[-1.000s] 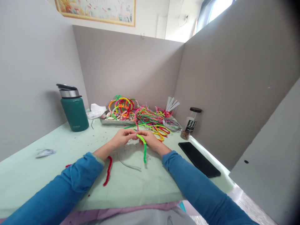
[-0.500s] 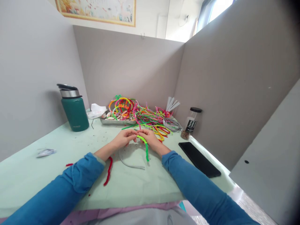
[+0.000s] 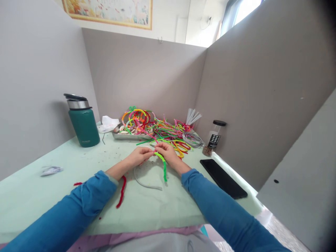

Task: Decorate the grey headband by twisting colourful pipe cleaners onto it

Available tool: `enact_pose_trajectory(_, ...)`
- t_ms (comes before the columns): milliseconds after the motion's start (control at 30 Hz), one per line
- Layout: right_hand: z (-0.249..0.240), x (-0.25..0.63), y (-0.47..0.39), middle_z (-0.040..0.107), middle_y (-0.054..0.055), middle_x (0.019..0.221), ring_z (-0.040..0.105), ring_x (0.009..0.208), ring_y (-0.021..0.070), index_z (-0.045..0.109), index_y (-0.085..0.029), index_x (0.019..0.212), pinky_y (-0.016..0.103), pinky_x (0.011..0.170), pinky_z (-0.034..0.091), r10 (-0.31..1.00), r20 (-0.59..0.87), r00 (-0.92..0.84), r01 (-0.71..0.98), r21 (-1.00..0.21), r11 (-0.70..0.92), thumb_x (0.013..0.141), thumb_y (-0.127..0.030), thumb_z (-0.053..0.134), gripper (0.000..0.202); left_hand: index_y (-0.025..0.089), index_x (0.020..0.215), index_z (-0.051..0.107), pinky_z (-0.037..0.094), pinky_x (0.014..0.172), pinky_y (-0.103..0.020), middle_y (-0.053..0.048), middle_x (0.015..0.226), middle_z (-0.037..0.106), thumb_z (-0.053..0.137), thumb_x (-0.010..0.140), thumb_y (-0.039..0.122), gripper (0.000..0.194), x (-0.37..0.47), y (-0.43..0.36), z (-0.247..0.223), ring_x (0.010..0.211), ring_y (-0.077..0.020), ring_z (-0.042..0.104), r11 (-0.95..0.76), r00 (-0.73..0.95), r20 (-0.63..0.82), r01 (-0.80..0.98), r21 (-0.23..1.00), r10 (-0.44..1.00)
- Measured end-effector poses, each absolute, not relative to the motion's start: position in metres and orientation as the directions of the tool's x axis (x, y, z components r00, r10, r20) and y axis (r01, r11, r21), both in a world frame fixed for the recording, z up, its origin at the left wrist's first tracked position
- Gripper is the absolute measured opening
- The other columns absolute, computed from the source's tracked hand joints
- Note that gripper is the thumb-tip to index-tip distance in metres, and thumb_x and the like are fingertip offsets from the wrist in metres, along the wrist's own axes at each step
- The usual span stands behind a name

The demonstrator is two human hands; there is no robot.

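Above the middle of the table, my left hand [image 3: 139, 156] and my right hand [image 3: 168, 154] meet with their fingertips pinched close together. Between them is a pink pipe cleaner [image 3: 147, 132], its free end slanting up and to the left. A yellow and green pipe-cleaner strip [image 3: 164, 166] hangs down from the fingertips, beside my right hand. Just where the two pieces join is hidden by my fingers. A grey wire [image 3: 147, 186] curves over the cloth below my hands. Near my left wrist lies a dark red pipe cleaner [image 3: 121, 192].
Behind my hands, a metal tray [image 3: 126, 137] holds shells and colourful hoops, beside a heap of pipe cleaners [image 3: 170, 129] and a wire coil [image 3: 193, 140]. A green bottle [image 3: 84, 127] stands left; a jar [image 3: 214, 138] and black phone [image 3: 223, 178] are right. Partitions enclose the table.
The free end of the pink pipe cleaner has swung to the left and lower. My left fingers have closed into a tighter pinch; both hands stay in nearly the same place.
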State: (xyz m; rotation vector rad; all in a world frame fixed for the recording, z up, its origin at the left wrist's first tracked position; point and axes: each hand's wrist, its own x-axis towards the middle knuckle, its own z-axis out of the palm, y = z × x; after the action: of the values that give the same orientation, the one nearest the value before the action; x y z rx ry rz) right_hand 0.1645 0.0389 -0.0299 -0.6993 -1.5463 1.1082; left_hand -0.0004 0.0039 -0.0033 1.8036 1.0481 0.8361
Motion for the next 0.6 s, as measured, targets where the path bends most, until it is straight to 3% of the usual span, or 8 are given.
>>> enact_pose_trajectory(300, -0.0346, 0.164, 0.0417, 0.052, -0.005, 0.06, 0.049, 0.052, 0.0088, 0.05, -0.018, 0.083, 0.02, 0.047, 0.036, 0.887, 0.374, -0.271, -0.155, -0.926, 0.343, 0.066, -0.027, 0.064, 0.024, 0.017, 0.066, 0.048, 0.024, 0.035, -0.019, 0.008, 0.048, 0.03, 0.052, 0.073, 0.054, 0.038, -0.0008, 0.0016, -0.0042, 0.036, -0.004, 0.026, -0.257, 0.472, 0.093, 0.297, 0.92, 0.877)
enact_pose_trajectory(467, -0.0324, 0.1649, 0.0389, 0.05, -0.006, 0.06, 0.042, 0.046, 0.006, 0.05, -0.018, 0.1, 0.018, 0.044, 0.03, 0.884, 0.352, -0.307, -0.19, -0.933, 0.305, 0.067, -0.027, 0.064, 0.037, 0.015, 0.077, 0.057, 0.024, 0.035, -0.019, 0.008, 0.047, 0.028, 0.054, 0.072, 0.053, 0.039, -0.001, 0.0015, -0.0046, 0.036, -0.0042, 0.026, -0.239, 0.447, 0.083, 0.306, 0.922, 0.891)
enact_pose_trajectory(600, -0.0319, 0.1647, 0.0381, 0.053, -0.004, 0.063, 0.045, 0.05, 0.0067, 0.055, -0.017, 0.098, 0.019, 0.048, 0.034, 0.884, 0.321, -0.339, -0.219, -0.941, 0.258, 0.066, -0.028, 0.066, 0.035, 0.014, 0.086, 0.063, 0.021, 0.034, -0.019, 0.007, 0.045, 0.035, 0.055, 0.07, 0.055, 0.045, -0.0011, 0.0027, -0.0067, 0.035, -0.0044, 0.028, -0.243, 0.395, 0.082, 0.379, 0.893, 0.915)
